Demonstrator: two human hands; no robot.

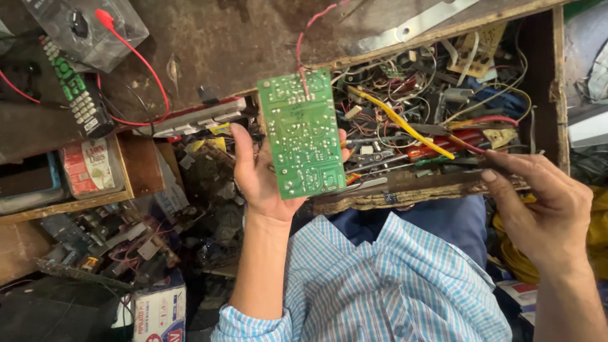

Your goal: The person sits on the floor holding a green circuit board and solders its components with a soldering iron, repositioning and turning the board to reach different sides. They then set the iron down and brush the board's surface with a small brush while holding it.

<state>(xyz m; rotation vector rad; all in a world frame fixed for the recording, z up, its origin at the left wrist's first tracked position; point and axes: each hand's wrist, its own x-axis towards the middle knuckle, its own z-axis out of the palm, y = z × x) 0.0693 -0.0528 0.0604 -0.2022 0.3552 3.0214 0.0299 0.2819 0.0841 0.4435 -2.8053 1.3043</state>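
Circuit board (303,134), green, solder side up — clamped in left hand (259,177) grip; right hand (538,202) grip pinches a dark tool (468,161) over the wire-filled drawer (544,82).

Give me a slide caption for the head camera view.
Left hand holds a green circuit board; right hand reaches into a cluttered wooden drawer.

The light is soft, even and moderately bright, seemingly from above. The green board (303,133) is well lit and sharp, its solder points crisp, with no glare. The drawer (437,107) of wires shows clear detail, darker in its depths. Deep shadow fills the lower left under the bench (209,44). The right hand (538,202) looks slightly soft. Edges bend mildly, as with a wide lens.
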